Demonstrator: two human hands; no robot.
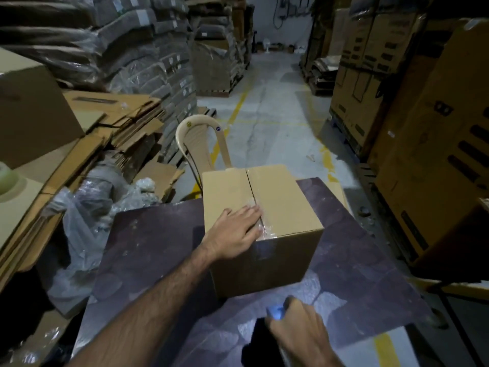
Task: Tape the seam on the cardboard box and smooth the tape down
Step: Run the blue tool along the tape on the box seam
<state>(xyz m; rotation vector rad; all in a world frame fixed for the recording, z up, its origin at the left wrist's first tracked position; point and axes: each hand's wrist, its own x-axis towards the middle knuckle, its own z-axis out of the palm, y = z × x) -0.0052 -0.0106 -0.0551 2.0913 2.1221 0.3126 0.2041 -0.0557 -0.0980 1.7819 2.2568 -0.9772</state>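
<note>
A closed brown cardboard box point(280, 207) stands on a dark purple table point(148, 250). Its top seam point(250, 182) runs away from me, and clear tape point(267, 223) covers the near part of it and folds over the front edge. My left hand point(236, 231) lies flat on the box top, fingers pressed on the tape at the seam. My right hand point(299, 327) is low at the near table edge, closed around a small object with a blue-lit end point(275, 312); what it is I cannot tell.
A beige plastic chair point(201, 144) stands just behind the table. Flattened cartons point(127, 120) and crumpled plastic wrap point(87, 207) pile up on the left, with a roll of tape point(6, 177) at the far left edge. Tall stacked boxes point(436, 128) line the right of the aisle.
</note>
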